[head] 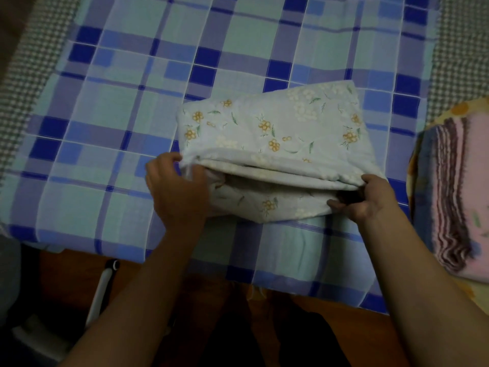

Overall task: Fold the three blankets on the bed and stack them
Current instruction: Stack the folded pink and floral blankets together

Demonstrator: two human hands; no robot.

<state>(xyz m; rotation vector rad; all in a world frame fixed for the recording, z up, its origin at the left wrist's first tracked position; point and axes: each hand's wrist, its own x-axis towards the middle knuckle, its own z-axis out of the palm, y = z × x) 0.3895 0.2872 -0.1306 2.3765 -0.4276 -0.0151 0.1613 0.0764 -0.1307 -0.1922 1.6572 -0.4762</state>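
A pale floral blanket (272, 128), folded into a thick bundle, lies in the middle of the blue plaid blanket (119, 107) that is spread flat over the bed. My left hand (177, 189) grips the bundle's near left corner, fingers curled into the layers. My right hand (367, 200) holds the near right corner, thumb under the top fold. The near edge of the bundle gapes open between my hands. A pink striped blanket (455, 192) lies folded at the right edge.
A checked bedcover (29, 83) shows at both sides under the plaid blanket. A yellow cloth with orange shapes (460, 108) lies under the pink blanket. Wooden floor (66, 274) runs along the near edge, with a white and black object (105, 284) on it.
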